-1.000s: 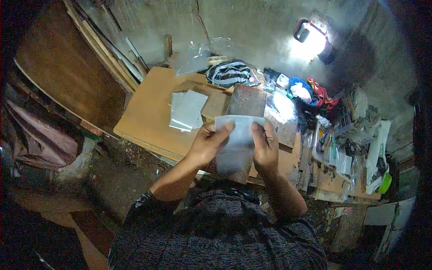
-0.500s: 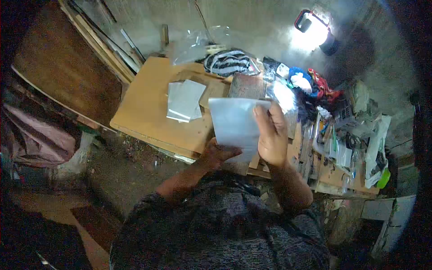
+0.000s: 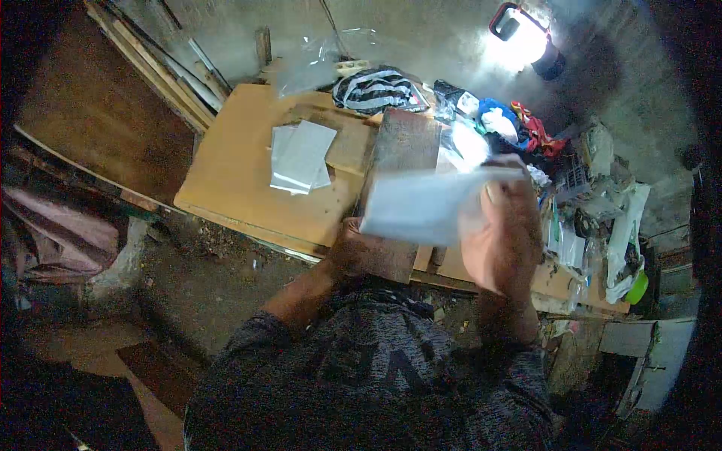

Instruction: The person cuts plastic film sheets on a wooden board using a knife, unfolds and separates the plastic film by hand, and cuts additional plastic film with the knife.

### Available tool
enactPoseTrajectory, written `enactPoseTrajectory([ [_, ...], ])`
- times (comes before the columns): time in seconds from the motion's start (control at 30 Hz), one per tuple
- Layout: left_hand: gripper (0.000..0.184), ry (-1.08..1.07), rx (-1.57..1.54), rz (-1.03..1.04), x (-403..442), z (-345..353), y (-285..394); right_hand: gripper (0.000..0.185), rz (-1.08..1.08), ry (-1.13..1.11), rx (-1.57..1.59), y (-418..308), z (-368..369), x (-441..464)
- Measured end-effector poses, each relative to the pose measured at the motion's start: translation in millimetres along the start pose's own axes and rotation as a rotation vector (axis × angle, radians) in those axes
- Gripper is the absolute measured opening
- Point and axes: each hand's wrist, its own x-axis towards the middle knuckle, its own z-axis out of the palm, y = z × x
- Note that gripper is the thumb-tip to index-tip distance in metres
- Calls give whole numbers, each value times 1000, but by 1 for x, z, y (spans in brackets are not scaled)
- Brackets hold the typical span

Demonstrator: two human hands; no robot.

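Note:
A thin pale plastic sheet [image 3: 421, 204], blurred by motion, is held above a dark wooden board [image 3: 406, 143]. My right hand [image 3: 502, 225] pinches its right end between thumb and fingers. Near the sheet's lower left corner is my left hand [image 3: 357, 248]; its fingers are dark and partly behind the sheet, so whether they grip it is unclear. On the tan tabletop [image 3: 226, 165], to the left, lie a few overlapping pale sheets [image 3: 303, 156].
A striped black-and-white bag [image 3: 376, 90] lies at the table's back. A bright lamp [image 3: 523, 41] is by the wall. Blue and red cloths [image 3: 534, 131], a grey crate [image 3: 575, 184] and clear plastic bags stand at the right. A green object [image 3: 637, 287] is at the right edge.
My right hand has moved right and toward the camera with the sheet, which is now stretched sideways. My left hand has dropped from the sheet's upper edge to its lower left.

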Motion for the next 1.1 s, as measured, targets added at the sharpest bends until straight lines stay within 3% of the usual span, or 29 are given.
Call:
enactPoseTrajectory([
  [0.1,18,-21,54,195,11,-17,26,19,213,33,425,3,-13,-23],
  [0.13,18,-10,74,265,17,-22,42,16,295,-139,137,0,-25,-28],
  [0.17,23,130,6,180,11,-13,55,15,336,-219,-7,3,-30,-30],
  [0.2,23,129,9,182,9,-14,78,14,367,-307,-154,6,-36,-31],
  [0.27,15,17,315,355,7,-24,113,12,370,-469,-52,28,-40,-35],
  [0.3,17,-26,290,415,7,-27,108,14,546,-358,35,30,-35,-40],
  [0.4,22,-92,578,555,-4,-8,160,17,482,-278,128,65,-31,-43],
  [0.47,21,-158,536,600,-5,-4,157,18,352,-230,95,84,-24,-40],
  [0.57,27,-171,318,853,-2,3,146,18,224,-250,163,98,-23,-37],
  [0.63,30,-170,325,814,-10,7,149,16,488,-241,251,90,-23,-38],
  [0.7,41,-146,387,829,-14,11,148,16,490,-257,320,97,-20,-40],
  [0.83,42,26,482,715,-27,21,145,14,466,-226,355,91,-14,-45],
  [0.9,42,173,-436,192,-32,31,141,13,422,-170,256,90,-11,-48],
  [0.93,42,174,-438,192,-36,27,135,12,377,-110,158,90,-10,-49],
  [1.0,41,-66,-543,162,-40,17,128,11,345,-83,161,94,-7,-51],
  [1.07,38,-104,-512,175,-45,26,136,10,318,-63,166,93,-2,-53],
  [1.1,37,-71,-284,45,-45,30,149,9,335,-45,169,88,1,-54],
])
